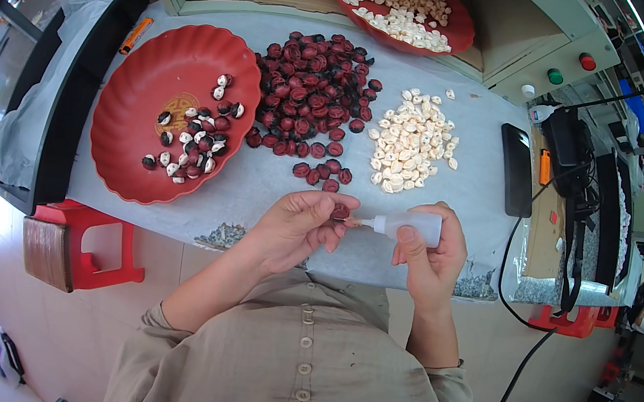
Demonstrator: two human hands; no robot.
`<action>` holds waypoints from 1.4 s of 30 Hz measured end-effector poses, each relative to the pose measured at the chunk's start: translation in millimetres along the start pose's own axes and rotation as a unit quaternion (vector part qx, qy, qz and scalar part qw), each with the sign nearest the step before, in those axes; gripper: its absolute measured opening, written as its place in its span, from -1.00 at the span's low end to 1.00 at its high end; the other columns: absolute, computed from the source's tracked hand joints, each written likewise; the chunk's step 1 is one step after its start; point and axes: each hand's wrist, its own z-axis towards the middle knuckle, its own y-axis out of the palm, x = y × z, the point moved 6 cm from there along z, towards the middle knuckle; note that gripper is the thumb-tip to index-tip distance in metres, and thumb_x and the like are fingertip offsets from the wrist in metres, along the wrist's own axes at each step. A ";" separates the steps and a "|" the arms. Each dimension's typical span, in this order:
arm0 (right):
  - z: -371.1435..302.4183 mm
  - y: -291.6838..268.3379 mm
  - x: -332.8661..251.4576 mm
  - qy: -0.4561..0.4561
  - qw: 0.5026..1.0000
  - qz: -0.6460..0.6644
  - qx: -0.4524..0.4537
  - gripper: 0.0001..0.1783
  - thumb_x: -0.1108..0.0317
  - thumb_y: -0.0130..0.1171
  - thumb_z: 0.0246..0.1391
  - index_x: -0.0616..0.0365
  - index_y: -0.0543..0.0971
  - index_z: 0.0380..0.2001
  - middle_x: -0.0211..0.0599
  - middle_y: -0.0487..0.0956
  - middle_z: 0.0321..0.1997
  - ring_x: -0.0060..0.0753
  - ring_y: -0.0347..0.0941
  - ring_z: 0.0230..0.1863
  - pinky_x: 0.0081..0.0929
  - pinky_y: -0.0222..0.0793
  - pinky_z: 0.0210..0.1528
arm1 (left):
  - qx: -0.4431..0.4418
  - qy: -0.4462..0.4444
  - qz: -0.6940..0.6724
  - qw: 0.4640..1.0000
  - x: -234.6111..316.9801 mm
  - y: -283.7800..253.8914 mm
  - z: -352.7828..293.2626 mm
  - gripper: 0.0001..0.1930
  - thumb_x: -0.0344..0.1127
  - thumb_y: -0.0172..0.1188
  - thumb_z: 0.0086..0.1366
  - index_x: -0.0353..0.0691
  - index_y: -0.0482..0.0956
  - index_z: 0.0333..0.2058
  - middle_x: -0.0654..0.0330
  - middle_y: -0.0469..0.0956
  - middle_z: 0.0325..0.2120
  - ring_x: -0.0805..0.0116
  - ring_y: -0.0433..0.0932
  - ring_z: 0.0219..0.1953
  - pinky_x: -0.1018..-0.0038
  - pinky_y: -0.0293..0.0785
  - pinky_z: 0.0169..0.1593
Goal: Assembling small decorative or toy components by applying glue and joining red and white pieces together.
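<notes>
Between the fingertips of my left hand [293, 226] is a small dark red shell-like piece [339, 212]. My right hand [437, 268] grips a white squeeze bottle [428, 229], its thin nozzle pointing left and meeting the piece or nearly so; exact contact is too small to tell. Just beyond my hands lies a heap of dark red and black pieces [309, 95], with several loose ones at its near side. To its right is a pile of cream-coloured pieces [410, 143]. A scalloped red tray [121, 121] on the left carries joined red-and-white pieces [197, 145].
Behind the piles stands a pale green cabinet [515, 76] with buttons; a second red tray [459, 38] of cream pieces sits in its opening. At right are a black phone [516, 170] and a cable [507, 254]. A black bin [75, 98] borders the left; a red stool [111, 244] stands below.
</notes>
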 end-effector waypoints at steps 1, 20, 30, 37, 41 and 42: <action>0.7 -0.3 -1.7 0.009 1.000 -0.018 -0.003 -0.78 0.42 0.11 -0.09 0.29 0.34 -0.38 -0.38 0.33 -0.50 -0.68 0.24 -0.60 -0.73 0.17 -0.64 | 0.002 -0.001 -0.002 1.000 -0.1 -0.1 0.0 -0.66 -0.20 -0.04 0.18 -0.37 0.39 -0.19 0.11 0.47 -0.40 0.49 0.40 -0.46 0.62 0.39 -0.43; 8.7 -56.7 26.9 0.113 0.912 0.366 0.147 -0.69 0.45 0.11 -0.15 0.22 0.30 -0.28 -0.28 0.44 -0.45 -0.41 0.41 -0.39 -0.39 0.39 -0.35 | 0.019 0.003 0.026 0.999 -1.2 -0.4 -0.5 -0.68 -0.24 -0.06 0.20 -0.38 0.39 -0.20 0.13 0.45 -0.40 0.49 0.40 -0.45 0.61 0.38 -0.43; 29.7 -81.8 26.5 0.115 0.991 0.045 0.061 -0.78 0.56 0.07 -0.21 0.24 0.36 -0.38 -0.15 0.50 -0.36 -0.50 0.44 -0.37 -0.62 0.30 -0.29 | 0.013 0.007 0.015 1.000 0.4 -0.1 -1.9 -0.69 -0.25 -0.06 0.20 -0.38 0.39 -0.19 0.11 0.46 -0.40 0.49 0.42 -0.44 0.61 0.38 -0.43; 58.9 -62.0 28.5 -0.069 0.935 -0.344 -0.049 -0.79 0.49 0.14 -0.26 0.22 0.49 -0.42 -0.30 0.49 -0.47 -0.44 0.40 -0.45 -0.61 0.27 -0.38 | 0.013 0.008 0.017 1.000 0.1 1.1 -1.3 -0.69 -0.25 -0.06 0.20 -0.38 0.39 -0.19 0.11 0.46 -0.40 0.49 0.42 -0.44 0.61 0.39 -0.42; 66.7 -62.6 37.3 -0.001 0.933 -0.347 -0.096 -0.80 0.55 0.16 -0.27 0.23 0.52 -0.43 -0.30 0.49 -0.45 -0.53 0.40 -0.36 -0.64 0.25 -0.27 | 0.006 0.004 0.016 1.000 0.5 2.1 -1.7 -0.68 -0.25 -0.06 0.20 -0.37 0.38 -0.18 0.11 0.46 -0.39 0.49 0.42 -0.44 0.60 0.39 -0.42; 67.7 -61.5 38.8 -0.002 0.931 -0.349 -0.108 -0.80 0.55 0.16 -0.27 0.23 0.52 -0.43 -0.30 0.50 -0.44 -0.52 0.41 -0.35 -0.64 0.26 -0.27 | 0.006 0.003 0.017 1.000 0.4 2.2 -1.4 -0.68 -0.24 -0.06 0.20 -0.37 0.38 -0.18 0.12 0.46 -0.39 0.49 0.42 -0.44 0.60 0.39 -0.42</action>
